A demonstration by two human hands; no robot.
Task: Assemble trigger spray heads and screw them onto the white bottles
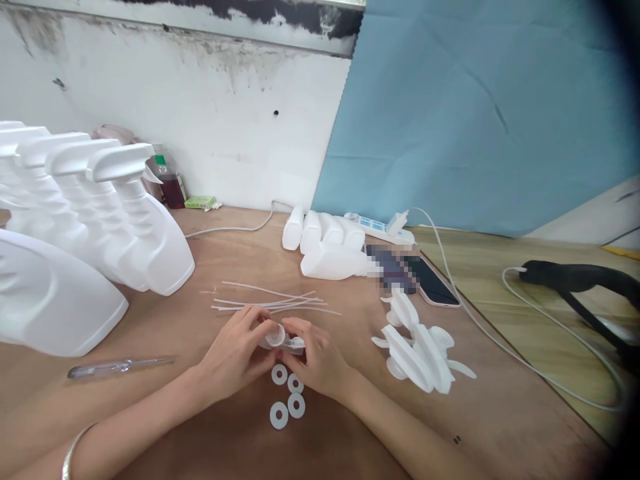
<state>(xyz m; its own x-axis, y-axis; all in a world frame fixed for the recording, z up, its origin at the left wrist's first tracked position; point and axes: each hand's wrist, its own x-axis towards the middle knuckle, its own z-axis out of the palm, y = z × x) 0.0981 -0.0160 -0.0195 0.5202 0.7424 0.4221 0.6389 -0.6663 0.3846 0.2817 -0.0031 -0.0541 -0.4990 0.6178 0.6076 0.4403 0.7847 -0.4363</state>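
Note:
My left hand (243,347) and my right hand (320,357) are close together over the table, both closed on a white spray trigger head (275,337). Its round collar end faces me at the left fingers, while the right fingers pinch the narrower end. Parts of it are hidden behind my fingers. Just below the hands lie several flat white ring washers (279,415). Beyond my fingertips several thin white dip tubes (270,292) are spread across the wood. More white spray trigger heads (417,350) lie in a pile to the right.
Large white spray bottles (165,247) stand at the left. Small white bottles (330,260) lie at the back, beside a power strip (375,229) and phones (433,280). A screwdriver (120,367) lies at the front left. A white cable (480,327) crosses the right side.

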